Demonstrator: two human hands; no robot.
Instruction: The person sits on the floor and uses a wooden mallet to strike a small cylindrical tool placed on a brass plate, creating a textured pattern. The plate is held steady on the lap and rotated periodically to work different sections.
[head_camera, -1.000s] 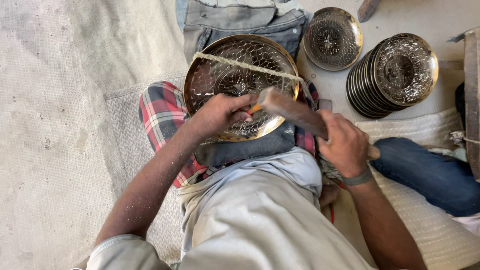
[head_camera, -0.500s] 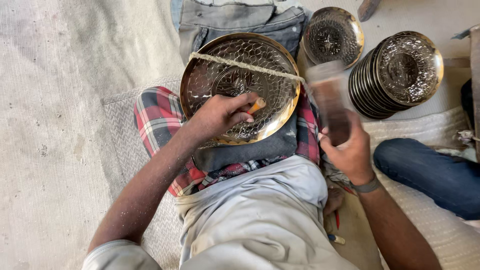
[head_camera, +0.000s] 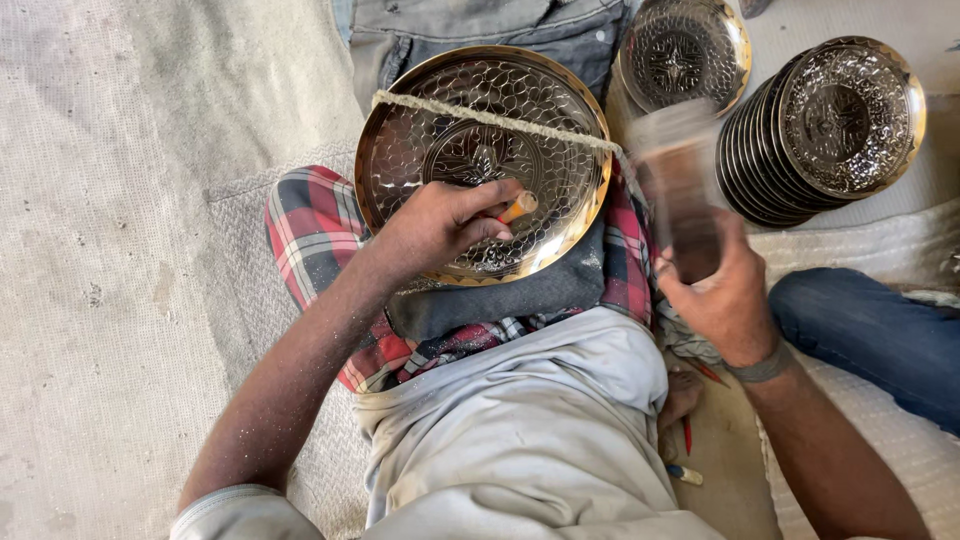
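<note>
Raised higher, right hand (head_camera: 715, 290) grips blurred mallet (head_camera: 680, 185); left hand (head_camera: 440, 225) pinches punch (head_camera: 518, 208).

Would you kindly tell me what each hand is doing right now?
Left hand: closed on a small orange-tipped tool, resting on the engraved metal plate.
Right hand: closed on a blurred block-shaped tool.

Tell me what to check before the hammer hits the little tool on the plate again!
1. Left hand grips the punch: ok.
2. Punch tip touches the plate: cannot tell, fingers hide it.
3. Cord lies across the plate: ok.
4. Right hand holds the hammer: ok, though blurred.
5. Plate rests on the lap: ok.
6. Stack of plates stands apart from the hammer: ok.
</note>
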